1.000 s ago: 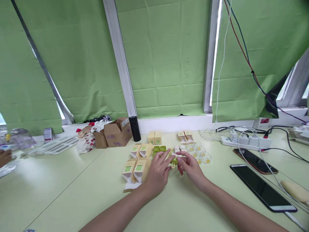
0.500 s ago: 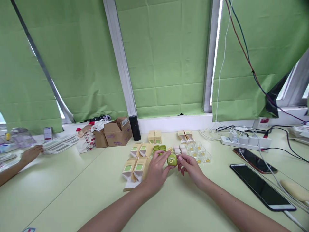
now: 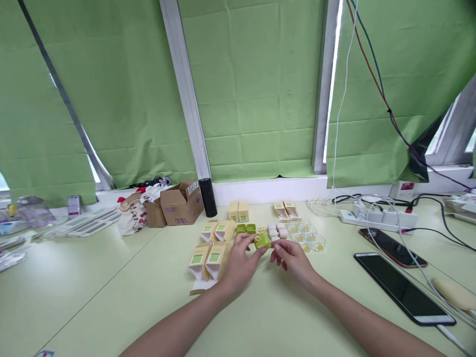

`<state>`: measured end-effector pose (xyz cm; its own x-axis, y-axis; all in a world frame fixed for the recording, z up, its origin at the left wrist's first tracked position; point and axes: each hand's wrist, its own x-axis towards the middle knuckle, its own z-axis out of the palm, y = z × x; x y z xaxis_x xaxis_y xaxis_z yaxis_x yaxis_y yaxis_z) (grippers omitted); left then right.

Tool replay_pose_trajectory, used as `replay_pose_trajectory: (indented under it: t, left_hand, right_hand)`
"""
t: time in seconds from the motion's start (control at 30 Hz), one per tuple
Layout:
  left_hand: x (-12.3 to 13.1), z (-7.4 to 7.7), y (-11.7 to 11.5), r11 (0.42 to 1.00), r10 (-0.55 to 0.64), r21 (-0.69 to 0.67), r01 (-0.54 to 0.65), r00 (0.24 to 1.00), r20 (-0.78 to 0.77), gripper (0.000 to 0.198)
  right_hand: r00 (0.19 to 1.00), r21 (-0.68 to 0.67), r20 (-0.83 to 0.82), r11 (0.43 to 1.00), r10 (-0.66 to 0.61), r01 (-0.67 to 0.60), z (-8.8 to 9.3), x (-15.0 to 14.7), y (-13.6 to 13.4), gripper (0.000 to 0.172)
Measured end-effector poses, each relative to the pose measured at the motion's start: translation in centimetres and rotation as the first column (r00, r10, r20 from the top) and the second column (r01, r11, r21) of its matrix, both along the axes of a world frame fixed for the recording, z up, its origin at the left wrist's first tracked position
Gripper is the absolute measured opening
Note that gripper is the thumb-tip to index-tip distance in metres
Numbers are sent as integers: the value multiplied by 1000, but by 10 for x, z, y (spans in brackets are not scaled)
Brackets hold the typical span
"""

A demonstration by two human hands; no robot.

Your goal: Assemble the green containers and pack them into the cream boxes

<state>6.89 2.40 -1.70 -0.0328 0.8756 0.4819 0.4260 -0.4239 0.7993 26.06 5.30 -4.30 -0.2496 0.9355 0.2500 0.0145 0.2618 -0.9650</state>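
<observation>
A small glossy green case (image 3: 262,241) is held above the table between my hands. My left hand (image 3: 243,258) grips it from the left, fingertips on top and thumb below. The fingers of my right hand (image 3: 292,258) are pinched together at its right edge; whether they hold a small part there is too small to tell. Just behind are green square pieces (image 3: 246,228), white blocks (image 3: 277,230) and clear cups with yellow spots (image 3: 305,235). Open cream cartons with green labels (image 3: 214,258) stand left of my left hand.
Farther back are closed cream boxes (image 3: 238,211), two open cartons (image 3: 286,211), a black cylinder (image 3: 208,197) and a cardboard box (image 3: 182,203). Two phones (image 3: 403,285), a power strip (image 3: 379,219) and cables lie on the right. White sheets (image 3: 84,223) are at the far left.
The green case has tilted and shifted slightly left in my left hand, and my right hand has moved slightly left. The other person's arm at the far left is gone from view.
</observation>
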Motion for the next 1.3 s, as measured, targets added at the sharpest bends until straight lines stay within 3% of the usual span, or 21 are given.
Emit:
replay_pose_trajectory:
  t: [0.07,0.13,0.2,0.27,0.33,0.4,0.5,0.73,0.97,1.07,1.13,1.3]
  left_hand:
    - [1,3,2,1000,8,-29,-6,999,39,37]
    - [0,6,4,998,2,-62,3,996,85,40]
    - [-1,9,6,993,-30,-108,47,989,148,47]
    - [-2,10,8,982,-55,-166,90,977,204,55]
    - [-4,9,10,972,-42,-213,97,968,248,61]
    - [-6,6,12,965,-31,-239,106,955,296,64]
    - [-7,3,15,951,-64,-258,168,927,369,64]
    - [-7,4,16,942,-105,-241,232,889,445,65]
    - [-10,-3,19,947,-108,-216,237,870,481,61]
    - [-10,-5,20,950,-110,-206,236,867,485,61]
    - [-10,-6,21,950,-116,-197,242,861,496,59]
    - [-9,-3,21,955,-117,-177,240,848,517,57]
  right_hand:
    - [981,119,176,991,-82,61,1,4,0,36]
    - [878,286,417,951,-237,120,7,11,-2,24]
    - [660,484,603,863,-448,143,18,18,-4,18]
    - [429,581,701,805,-569,118,29,24,-6,17]
    - [251,570,780,816,-573,92,40,30,-5,16]
    - [126,497,854,864,-504,86,47,35,-3,15]
    - [80,461,880,883,-468,91,51,42,0,21]
    - [63,452,887,889,-457,78,52,46,2,30]
    - [150,414,902,909,-404,-40,52,27,-15,23]
    - [299,417,884,895,-358,-161,47,17,-26,18]
    - [397,412,860,896,-322,-166,43,13,-30,18]
    - [590,350,765,936,-258,-46,29,17,-21,63]
